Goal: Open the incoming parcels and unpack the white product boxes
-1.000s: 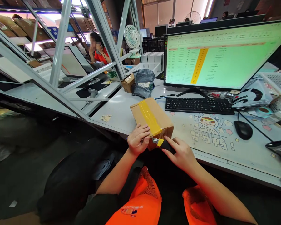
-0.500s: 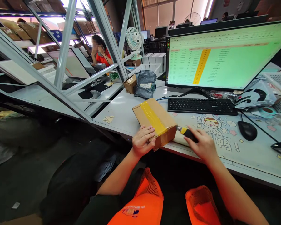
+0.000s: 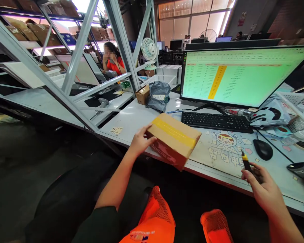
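Observation:
A brown cardboard box (image 3: 172, 138) with a strip of yellow tape (image 3: 174, 131) along its top rests at the desk's front edge, its near corner jutting over. My left hand (image 3: 140, 141) grips the box's left end, thumb on the near side and fingers behind the corner. Off to the right, my right hand (image 3: 262, 182) is wrapped round a black and yellow utility knife (image 3: 246, 162), which points up and away from me. The knife is apart from the box, above the printed desk mat (image 3: 218, 155).
Behind the box are a black keyboard (image 3: 215, 121) and a monitor (image 3: 243, 77). A mouse (image 3: 262, 149) and a scanner (image 3: 301, 168) lie at right. A grey plastic parcel (image 3: 159, 96) and a small carton (image 3: 142, 95) stand at back left. A metal frame (image 3: 121, 47) rises beyond; a person (image 3: 114, 60) sits behind it.
My right hand has drawn the knife away from the box, to the right and nearer me. The box has turned, and my left hand has shifted to its left end.

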`<state>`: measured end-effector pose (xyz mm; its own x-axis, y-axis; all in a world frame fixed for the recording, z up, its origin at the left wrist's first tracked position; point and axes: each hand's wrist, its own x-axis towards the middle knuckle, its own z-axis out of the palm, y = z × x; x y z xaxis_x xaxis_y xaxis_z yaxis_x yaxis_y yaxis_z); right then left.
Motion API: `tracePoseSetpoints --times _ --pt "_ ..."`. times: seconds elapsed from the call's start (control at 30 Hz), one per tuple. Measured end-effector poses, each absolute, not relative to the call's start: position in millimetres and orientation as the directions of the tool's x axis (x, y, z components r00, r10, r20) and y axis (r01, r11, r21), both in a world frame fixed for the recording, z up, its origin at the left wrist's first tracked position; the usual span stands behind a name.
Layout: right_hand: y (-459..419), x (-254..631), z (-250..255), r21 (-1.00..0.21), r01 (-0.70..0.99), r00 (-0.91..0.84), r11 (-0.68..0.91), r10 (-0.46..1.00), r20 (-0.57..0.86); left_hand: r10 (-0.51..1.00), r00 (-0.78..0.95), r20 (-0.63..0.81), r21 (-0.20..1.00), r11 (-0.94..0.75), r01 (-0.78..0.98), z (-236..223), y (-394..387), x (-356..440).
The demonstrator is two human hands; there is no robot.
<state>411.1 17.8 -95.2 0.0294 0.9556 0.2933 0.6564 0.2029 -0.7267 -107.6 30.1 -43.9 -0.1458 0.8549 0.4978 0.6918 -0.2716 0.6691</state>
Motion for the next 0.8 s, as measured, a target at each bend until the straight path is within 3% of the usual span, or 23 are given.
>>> tracePoseSetpoints --times 0.07,0.17,0.27,0.47,0.57,0.8 --pt "9.7 410.0 -64.8 -0.670 0.696 -0.073 0.259 0.954 0.292 0.835 -0.083 0.544 0.545 -0.276 0.792 -43.9 -1.7 -72.7" --pt "-0.4 387.1 -8.0 -0.416 0.759 -0.371 0.500 0.858 0.355 0.786 0.077 0.614 0.420 -0.407 0.811 -45.9 -34.9 -21.4" --pt "-2.4 342.3 38.5 -0.194 0.719 -0.592 0.667 0.735 0.332 0.719 0.132 0.682 0.382 -0.504 0.775 -50.0 -40.2 11.7" --pt "14.6 267.7 66.2 0.173 0.672 -0.741 0.720 0.656 0.143 0.683 0.104 0.723 0.405 -0.541 0.738 -49.7 -30.8 25.0" --pt "21.1 254.5 70.5 0.220 0.649 -0.757 0.728 0.646 0.095 0.679 0.116 0.725 0.405 -0.556 0.726 -48.1 -31.6 22.7" --pt "28.5 256.7 81.5 0.178 0.672 -0.731 0.719 0.682 0.006 0.677 0.109 0.728 0.418 -0.565 0.712 -53.7 -28.5 21.0"
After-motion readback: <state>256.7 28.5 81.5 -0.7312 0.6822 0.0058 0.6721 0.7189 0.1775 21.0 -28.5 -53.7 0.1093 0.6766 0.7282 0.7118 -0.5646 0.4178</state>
